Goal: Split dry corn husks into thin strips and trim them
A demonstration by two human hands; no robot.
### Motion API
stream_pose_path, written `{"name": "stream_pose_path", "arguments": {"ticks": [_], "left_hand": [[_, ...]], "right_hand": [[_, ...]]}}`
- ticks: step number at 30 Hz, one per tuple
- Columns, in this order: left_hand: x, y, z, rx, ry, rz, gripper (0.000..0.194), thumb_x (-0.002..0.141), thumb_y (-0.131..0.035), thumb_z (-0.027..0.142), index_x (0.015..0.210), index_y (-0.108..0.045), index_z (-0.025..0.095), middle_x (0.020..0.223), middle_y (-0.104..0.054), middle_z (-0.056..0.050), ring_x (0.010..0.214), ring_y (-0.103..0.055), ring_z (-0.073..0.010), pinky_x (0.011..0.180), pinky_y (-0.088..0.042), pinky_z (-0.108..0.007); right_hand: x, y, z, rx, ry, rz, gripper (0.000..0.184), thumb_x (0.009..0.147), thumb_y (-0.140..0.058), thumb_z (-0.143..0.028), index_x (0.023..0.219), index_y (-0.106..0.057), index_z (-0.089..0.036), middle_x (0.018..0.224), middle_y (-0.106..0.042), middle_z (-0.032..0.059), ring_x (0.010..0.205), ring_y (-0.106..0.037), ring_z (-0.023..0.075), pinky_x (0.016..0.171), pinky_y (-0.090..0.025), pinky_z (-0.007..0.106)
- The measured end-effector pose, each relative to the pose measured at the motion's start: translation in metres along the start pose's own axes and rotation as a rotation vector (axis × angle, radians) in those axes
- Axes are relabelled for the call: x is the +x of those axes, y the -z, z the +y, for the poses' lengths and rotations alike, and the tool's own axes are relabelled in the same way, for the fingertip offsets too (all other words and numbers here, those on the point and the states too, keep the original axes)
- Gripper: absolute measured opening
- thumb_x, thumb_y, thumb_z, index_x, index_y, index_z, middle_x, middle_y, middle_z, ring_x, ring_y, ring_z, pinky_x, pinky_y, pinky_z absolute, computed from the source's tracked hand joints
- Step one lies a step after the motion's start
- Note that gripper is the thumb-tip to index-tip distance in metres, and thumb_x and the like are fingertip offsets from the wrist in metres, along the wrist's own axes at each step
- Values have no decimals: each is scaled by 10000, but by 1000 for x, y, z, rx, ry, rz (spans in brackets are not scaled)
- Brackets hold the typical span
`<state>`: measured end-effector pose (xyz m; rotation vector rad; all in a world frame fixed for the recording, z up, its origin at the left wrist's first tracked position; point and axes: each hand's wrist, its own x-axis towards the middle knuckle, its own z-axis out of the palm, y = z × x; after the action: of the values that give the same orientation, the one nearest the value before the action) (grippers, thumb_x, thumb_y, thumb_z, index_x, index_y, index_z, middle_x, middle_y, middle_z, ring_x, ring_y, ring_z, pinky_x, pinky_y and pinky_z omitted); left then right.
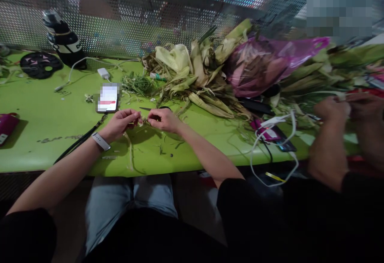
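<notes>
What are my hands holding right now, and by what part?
Left hand and right hand pinch a small pale piece between their fingertips, apparently at its two sides; which part, I can't tell.

Dim, uneven light with soft shadows on the green tabletop (pixel 75 135), edges stretched and blurred.

A small, pale yellow-green scrap of plant material (pixel 144 120), crumpled and uneven, is pinched between the fingertips of the left hand (pixel 120 123) and the right hand (pixel 164 119), just above the table. It is mostly hidden by the fingers, so its full shape cannot be told. Below the left hand's grip, a thin, cream-coloured strip (pixel 130 151) trails, slightly curved, toward the near edge; whether it joins the scrap is unclear.
</notes>
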<state>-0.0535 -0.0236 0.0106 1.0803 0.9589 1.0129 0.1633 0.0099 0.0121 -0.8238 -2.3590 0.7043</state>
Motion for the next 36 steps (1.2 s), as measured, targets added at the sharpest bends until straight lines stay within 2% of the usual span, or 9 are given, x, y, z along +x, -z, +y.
{"name": "stream_pose_path", "arguments": {"ticks": [4, 12, 15, 18, 22, 27, 30, 33, 36], "left_hand": [[1, 3, -1, 17, 12, 13, 259, 733, -802, 389, 754, -691, 156, 654, -630, -9, 496, -467, -54, 443, -307, -188], [1, 4, -2, 101, 86, 45, 198, 739, -796, 324, 777, -708, 150, 676, -647, -8, 512, -484, -51, 454, -318, -174], [3, 4, -1, -4, 163, 136, 155, 788, -723, 291, 850, -717, 149, 795, -701, -46, 618, -595, -91, 467, -374, -172], [4, 2, 3, -108, 220, 148, 232, 820, -628, 316, 876, -729, 115, 926, -732, -101, 693, -640, -123, 496, -432, -193], [2, 2, 4, -42, 120, 122, 281, 750, -727, 354, 913, -748, 126, 938, -743, -95, 713, -644, -123, 523, -439, -187], [-1, 3, -1, 342, -42, 115, 273, 708, -787, 361, 871, -770, 143, 708, -728, -50, 603, -609, -119, 544, -445, -216], [-2, 2, -1, 505, -93, 76, 241, 696, -787, 341, 848, -780, 154, 701, -738, -46, 584, -609, -129, 565, -475, -245], [-3, -1, 0, 473, -76, 103, 262, 693, -796, 334, 875, -773, 146, 712, -738, -47, 565, -605, -118, 568, -487, -248], [-2, -1, 1, 281, -8, 172, 287, 680, -818, 311, 888, -745, 128, 677, -709, -34, 534, -585, -94, 554, -480, -229]], "right_hand": [[0, -1, 1, 12, 96, 9, 176, 917, -564, -286, 920, -685, -159, 863, -677, 55, 761, -582, 144, 733, -435, 279], [1, -4, 2, 14, 175, 93, 116, 896, -635, -277, 859, -684, -179, 1008, -602, 76, 957, -587, 183, 867, -494, 363], [1, -5, 0, 45, 159, 91, 102, 899, -618, -244, 847, -661, -168, 1003, -617, 75, 912, -596, 171, 853, -504, 366], [1, -5, -1, 66, 105, 107, 103, 910, -595, -231, 850, -644, -164, 972, -632, 67, 836, -593, 155, 785, -513, 348], [2, -5, -1, 45, 82, 123, 103, 918, -594, -242, 862, -640, -168, 938, -634, 59, 824, -590, 154, 769, -517, 343], [0, -8, 0, -5, 183, 184, 128, 925, -591, -251, 872, -654, -153, 1052, -609, 99, 926, -604, 177, 819, -526, 358], [-2, -9, -2, -97, 254, 148, 161, 944, -570, -277, 903, -666, -154, 1185, -582, 119, 908, -613, 169, 815, -528, 353], [-3, -9, -5, -208, 304, 73, 185, 966, -532, -281, 932, -667, -159, 1244, -574, 120, 823, -619, 143, 764, -526, 326], [-4, -9, -7, -277, 330, 63, 200, 978, -503, -274, 939, -665, -163, 1241, -590, 122, 881, -638, 165, 777, -521, 322]]}}
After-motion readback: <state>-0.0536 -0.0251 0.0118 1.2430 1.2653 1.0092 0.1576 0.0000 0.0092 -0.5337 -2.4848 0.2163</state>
